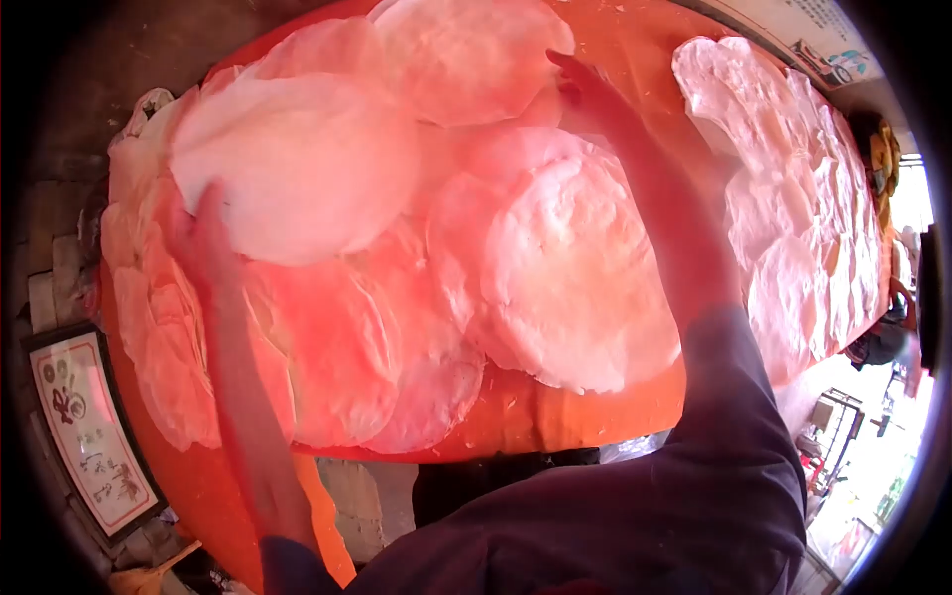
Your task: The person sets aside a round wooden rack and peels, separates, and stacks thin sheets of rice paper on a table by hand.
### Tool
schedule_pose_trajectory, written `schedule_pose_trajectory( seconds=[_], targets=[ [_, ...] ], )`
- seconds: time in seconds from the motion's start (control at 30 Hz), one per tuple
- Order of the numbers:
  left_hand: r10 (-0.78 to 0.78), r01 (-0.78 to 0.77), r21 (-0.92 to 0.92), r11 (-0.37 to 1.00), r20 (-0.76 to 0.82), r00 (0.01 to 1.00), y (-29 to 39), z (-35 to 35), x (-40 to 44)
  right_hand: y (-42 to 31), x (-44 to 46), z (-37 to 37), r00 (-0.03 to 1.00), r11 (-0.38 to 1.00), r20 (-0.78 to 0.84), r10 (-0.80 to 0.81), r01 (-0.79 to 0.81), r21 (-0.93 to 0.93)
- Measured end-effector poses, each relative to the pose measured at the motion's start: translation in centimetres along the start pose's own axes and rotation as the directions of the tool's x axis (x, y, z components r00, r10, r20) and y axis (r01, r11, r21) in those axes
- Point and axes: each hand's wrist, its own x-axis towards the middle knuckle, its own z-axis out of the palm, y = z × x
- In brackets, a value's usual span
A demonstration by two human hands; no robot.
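Note:
Thin, round, pale sheets that look like flatbread lie overlapping on an orange cloth. My left hand (203, 230) is at the near left edge of a large flatbread (307, 164), its thumb on top and the other fingers partly hidden at the rim; it appears to pinch that edge. My right hand (587, 87) reaches to the far side, beside the right edge of another flatbread (471, 59). One finger is stretched out and the rest are dim and blurred. A thicker-looking round sheet (585, 268) lies between my arms, nearer to me.
More overlapping sheets (793, 218) cover the right end of the table. The orange cloth (555, 412) shows along the near edge. A framed panel with writing (94, 431) stands at the lower left. Bright clutter (833, 436) is beyond the table at the right.

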Motion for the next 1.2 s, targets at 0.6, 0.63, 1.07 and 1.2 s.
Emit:
schedule_pose_trajectory(
  seconds=[0.6,0.63,1.07,1.2],
  targets=[
    [0.23,-0.45,-0.055,0.891,0.91,0.345,0.5,8.6,-25.5,-27.3,-12.3,1.4,0.701,0.256,0.228,-0.676,0.513,-0.819],
    [0.189,-0.425,0.006,0.905,0.889,0.416,0.5,7.8,-23.9,-25.1,-15.1,2.1,0.728,0.19,0.282,-0.625,0.492,-0.85],
    [0.084,-0.443,0.645,0.622,0.508,0.857,-12.7,7.7,0.3,-4.7,-1.6,-0.5,0.998,0.821,0.027,0.054,-0.029,-0.57],
    [0.166,-0.575,0.709,0.408,0.562,0.811,-16.5,8.8,3.6,-2.5,3.2,0.2,0.935,0.935,-0.004,0.354,-0.354,-0.008]
  ],
)
